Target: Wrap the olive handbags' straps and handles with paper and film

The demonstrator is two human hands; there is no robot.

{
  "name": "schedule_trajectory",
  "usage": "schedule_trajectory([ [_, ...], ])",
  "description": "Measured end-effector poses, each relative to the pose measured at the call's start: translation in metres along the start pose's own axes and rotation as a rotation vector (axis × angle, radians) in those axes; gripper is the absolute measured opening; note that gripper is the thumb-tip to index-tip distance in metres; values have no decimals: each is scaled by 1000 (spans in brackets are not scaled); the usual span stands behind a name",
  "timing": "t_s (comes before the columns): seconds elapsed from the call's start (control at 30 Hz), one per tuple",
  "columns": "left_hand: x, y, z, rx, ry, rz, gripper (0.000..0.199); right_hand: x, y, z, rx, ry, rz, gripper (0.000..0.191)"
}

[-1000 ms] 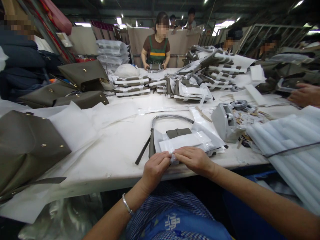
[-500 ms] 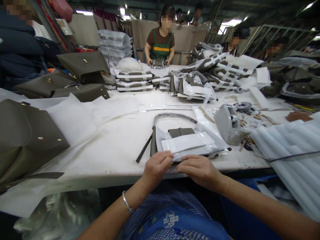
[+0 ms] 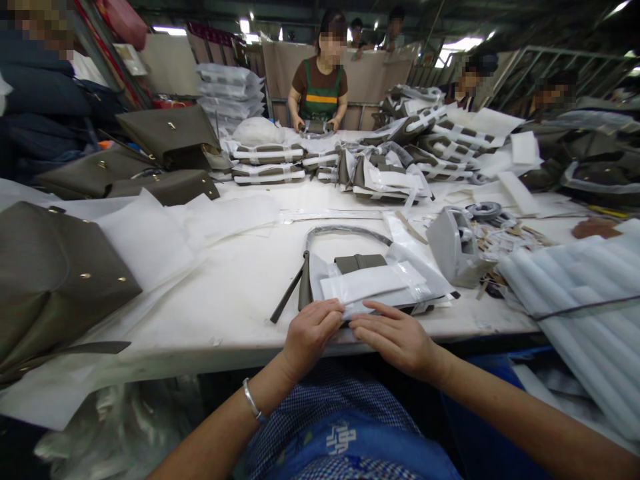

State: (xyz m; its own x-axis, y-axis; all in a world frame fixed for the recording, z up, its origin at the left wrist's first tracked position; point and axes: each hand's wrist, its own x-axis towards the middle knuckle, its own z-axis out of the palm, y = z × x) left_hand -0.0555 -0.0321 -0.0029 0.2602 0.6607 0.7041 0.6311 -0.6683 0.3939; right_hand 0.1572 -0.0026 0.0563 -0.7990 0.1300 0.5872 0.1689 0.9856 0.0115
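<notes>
An olive-grey handbag [image 3: 364, 263] lies on the white-topped table in front of me, partly wrapped in white paper and clear film. Its wrapped handle [image 3: 345, 230] arcs away toward the far side, and a dark strap [image 3: 287, 293] sticks out at the left. My left hand [image 3: 313, 331] is closed on the near edge of the bag, fingertips pressed on the white sheet [image 3: 373, 283]. Close beside it, my right hand [image 3: 395, 340] grips the same edge, its fingers nearly straight and its index finger slightly raised. The thumbs are partly hidden.
A grey tape dispenser [image 3: 453, 247] stands to the right, near foam sheets [image 3: 575, 293]. Unwrapped olive bags [image 3: 60, 280] rest at the left over white paper [image 3: 145, 233]. Wrapped bags [image 3: 270, 163] are piled farther back, where a co-worker [image 3: 320, 87] stands handling another bag.
Both hands stay at the bag's near edge. The right index finger has lifted a little from the other fingers, and the view has shifted slightly.
</notes>
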Motion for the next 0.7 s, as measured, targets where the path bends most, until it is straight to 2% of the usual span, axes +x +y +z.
schedule_trajectory([
  [0.1, -1, -1, 1, 6, -18, 19, 14, 8, 12, 3, -46, 20, 15, 26],
  [0.17, -2, -2, 1, 8, -14, 25, 16, 12, 19, 9, -57, -12, 81, 24],
  [0.4, -4, -4, 3, -19, -12, 17, 16, 24, 37, 25, -2, -291, 453, 13],
  [0.57, -3, -3, 3, -40, -7, -11, 15, 40, 49, 23, 147, -394, 622, 12],
  [0.7, -2, -2, 3, -54, 1, -25, 14, 51, 56, 21, 225, -502, 705, 11],
])
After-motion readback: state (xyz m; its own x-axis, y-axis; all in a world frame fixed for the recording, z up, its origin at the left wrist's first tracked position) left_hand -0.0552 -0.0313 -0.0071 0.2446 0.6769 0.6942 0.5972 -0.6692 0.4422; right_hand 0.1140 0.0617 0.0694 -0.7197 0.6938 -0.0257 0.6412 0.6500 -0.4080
